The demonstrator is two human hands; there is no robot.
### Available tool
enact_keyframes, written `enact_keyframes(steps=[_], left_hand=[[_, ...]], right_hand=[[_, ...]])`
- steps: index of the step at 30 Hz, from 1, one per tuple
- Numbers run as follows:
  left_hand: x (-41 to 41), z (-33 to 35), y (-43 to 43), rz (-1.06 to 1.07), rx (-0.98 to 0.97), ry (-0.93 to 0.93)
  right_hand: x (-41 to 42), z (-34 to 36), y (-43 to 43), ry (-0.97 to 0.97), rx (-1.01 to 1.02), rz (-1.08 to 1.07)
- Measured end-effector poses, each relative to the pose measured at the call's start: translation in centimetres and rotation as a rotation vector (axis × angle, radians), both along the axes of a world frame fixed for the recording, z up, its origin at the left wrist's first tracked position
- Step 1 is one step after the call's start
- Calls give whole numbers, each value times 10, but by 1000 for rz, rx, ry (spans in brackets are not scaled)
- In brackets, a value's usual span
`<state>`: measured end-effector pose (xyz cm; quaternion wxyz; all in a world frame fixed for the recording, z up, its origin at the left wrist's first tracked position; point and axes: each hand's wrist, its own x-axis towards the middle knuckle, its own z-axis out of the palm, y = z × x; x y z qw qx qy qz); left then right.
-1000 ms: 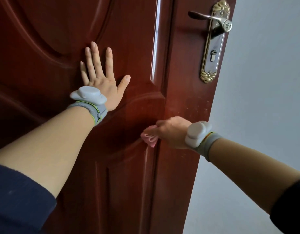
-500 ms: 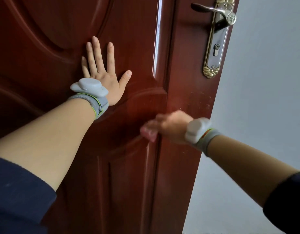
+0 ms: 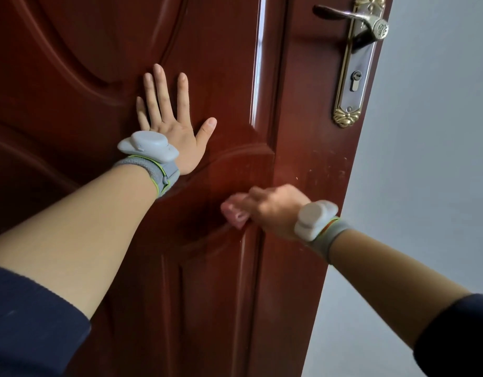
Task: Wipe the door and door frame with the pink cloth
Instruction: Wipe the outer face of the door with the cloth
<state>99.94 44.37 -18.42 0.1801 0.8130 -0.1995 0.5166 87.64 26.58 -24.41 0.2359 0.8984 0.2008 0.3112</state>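
Two hands on door (image 3: 235, 63): left hand (image 3: 177, 131) flat, fingers spread, bracing upper-centre panel; right hand (image 3: 273, 208) grips pink cloth (image 3: 235, 212) mid-frame against the panel edge. Mid-wipe. Next: probably smudges right of cloth, then frame.

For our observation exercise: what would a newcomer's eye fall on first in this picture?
The glossy red-brown door fills the left and centre, with the left hand spread flat on its panel. Lower right, the right hand grips the pink cloth against the door, blurred. A brass handle sits top right.
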Motion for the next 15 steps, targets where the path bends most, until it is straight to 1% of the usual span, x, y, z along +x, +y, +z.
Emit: enact_keyframes(steps=[2, 3, 4, 5, 7, 8, 9, 10, 11, 12, 13, 14, 15], left_hand=[[2, 2, 0, 1, -2, -17], [2, 3, 0, 1, -2, -21], [2, 3, 0, 3, -2, -20], [2, 3, 1, 6, -2, -15], [0, 1, 0, 10, -6, -7], [-1, 0, -1, 12, -11, -5], [-3, -2, -2, 15, -14, -1], [-4, -3, -2, 18, -13, 3], [-5, -5, -2, 21, -11, 8], [-5, -8, -1, 22, -5, 12], [-5, -11, 0, 20, 8, 13], [-3, -14, 1, 17, 20, 7], [-2, -16, 3, 16, 27, 1]], right_hand=[[-1, 25, -11, -257, 322, 50], [-1, 34, -10, -342, 478, 34], [2, 37, -5, -369, 581, 13], [6, 33, 1, -358, 590, 7], [14, 7, 12, -284, 445, 30], [15, -12, 16, -229, 335, 43], [14, -30, 20, -123, 215, 34], [12, -44, 23, 31, 100, -17], [9, -53, 26, 212, 6, -107], [5, -58, 28, 350, -80, -182], [3, -61, 26, 389, -126, -192], [2, -55, 24, 361, -146, -165], [3, -43, 20, 293, -172, -136]])
